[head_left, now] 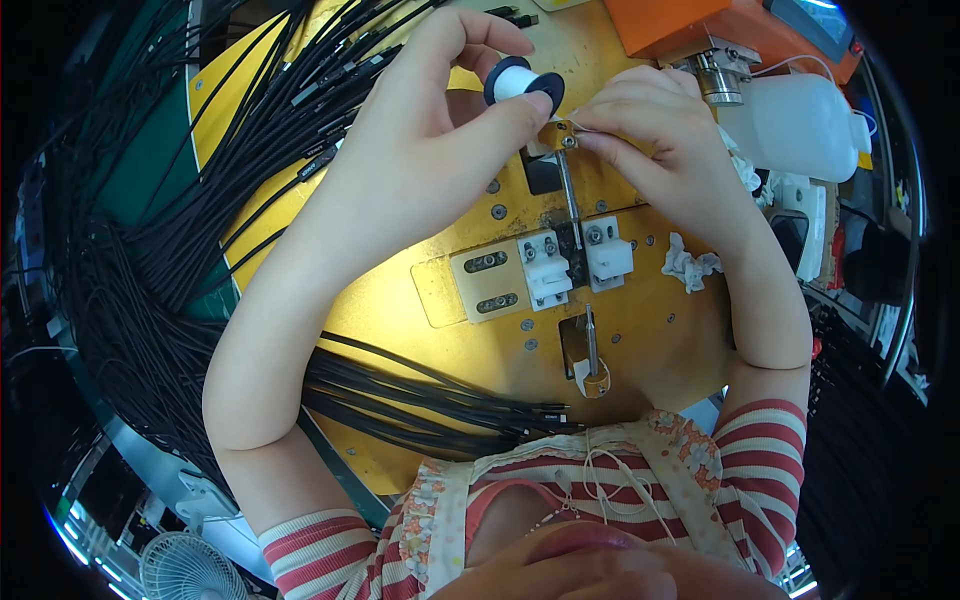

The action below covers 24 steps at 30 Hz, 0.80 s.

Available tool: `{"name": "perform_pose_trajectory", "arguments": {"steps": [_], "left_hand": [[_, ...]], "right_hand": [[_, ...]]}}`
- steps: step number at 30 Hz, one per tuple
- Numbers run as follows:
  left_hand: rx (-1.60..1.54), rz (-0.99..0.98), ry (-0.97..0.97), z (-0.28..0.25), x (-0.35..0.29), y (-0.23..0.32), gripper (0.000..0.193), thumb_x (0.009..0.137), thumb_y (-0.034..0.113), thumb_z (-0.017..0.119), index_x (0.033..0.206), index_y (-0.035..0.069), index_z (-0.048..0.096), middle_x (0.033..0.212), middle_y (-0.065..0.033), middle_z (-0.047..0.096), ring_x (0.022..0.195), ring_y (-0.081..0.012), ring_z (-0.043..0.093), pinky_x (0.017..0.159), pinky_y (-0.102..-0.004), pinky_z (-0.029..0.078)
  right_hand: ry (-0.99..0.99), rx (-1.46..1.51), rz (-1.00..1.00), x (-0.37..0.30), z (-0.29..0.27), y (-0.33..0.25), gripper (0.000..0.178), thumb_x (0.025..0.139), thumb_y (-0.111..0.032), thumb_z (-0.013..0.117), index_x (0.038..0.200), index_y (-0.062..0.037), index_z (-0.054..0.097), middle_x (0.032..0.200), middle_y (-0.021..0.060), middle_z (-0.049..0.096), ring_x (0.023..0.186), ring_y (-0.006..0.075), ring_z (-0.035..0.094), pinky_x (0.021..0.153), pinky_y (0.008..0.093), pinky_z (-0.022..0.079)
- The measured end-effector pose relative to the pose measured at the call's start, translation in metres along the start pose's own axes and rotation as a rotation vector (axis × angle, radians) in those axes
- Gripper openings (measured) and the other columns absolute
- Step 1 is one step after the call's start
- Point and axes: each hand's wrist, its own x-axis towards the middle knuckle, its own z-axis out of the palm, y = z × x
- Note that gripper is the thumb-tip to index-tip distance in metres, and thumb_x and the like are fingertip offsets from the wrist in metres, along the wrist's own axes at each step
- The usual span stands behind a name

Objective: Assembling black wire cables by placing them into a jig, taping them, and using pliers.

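My left hand (430, 150) is closed on a spool (515, 84) with black flanges and white winding, gripped between thumb and fingers. Beside it, my right hand (665, 135) pinches with thumb and forefinger at a small brass-coloured collar (562, 137). What lies between those fingertips is too small to make out. A slim metal rod (570, 205) runs from the collar toward me, between two white plastic blocks (547, 272) (609, 255). Nearer my body, a second metal rod (591, 340) stands in another brass-coloured collar (597, 384), with a white scrap beside it.
Black cables (190, 235) lie in a thick bundle at the left; more cables (430, 400) cross the gold plate (400, 300) near me. At the right are crumpled white tissue (690, 264), a white plastic bottle (800, 125) and an orange machine housing (680, 25).
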Motion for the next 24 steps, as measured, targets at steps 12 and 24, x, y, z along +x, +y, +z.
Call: {"name": "perform_pose_trajectory", "arguments": {"steps": [12,24], "left_hand": [[-0.169,-0.104,0.021,0.0032,-0.0017,0.0036,0.027,0.091,0.008,0.056,0.114,0.0,0.046,0.111,-0.0076,0.05,0.102,-0.0156,0.06,0.092,-0.0308,0.052],[-0.173,-0.082,0.008,0.0025,-0.0011,-0.0001,0.026,0.091,0.008,0.055,0.114,0.0,0.047,0.111,-0.0075,0.049,0.104,-0.016,0.059,0.094,-0.0317,0.051]], "right_hand": [[0.017,0.002,0.0,-0.0011,-0.001,-0.0004,0.007,0.083,-0.015,0.065,0.084,-0.0083,0.069,0.079,0.0011,0.065,0.085,0.0182,0.058,0.086,0.0364,0.033],[0.015,-0.013,0.004,-0.0017,-0.0023,-0.0023,0.007,0.083,-0.014,0.065,0.084,-0.0085,0.068,0.08,0.0007,0.065,0.086,0.0178,0.058,0.088,0.0373,0.032]]}}
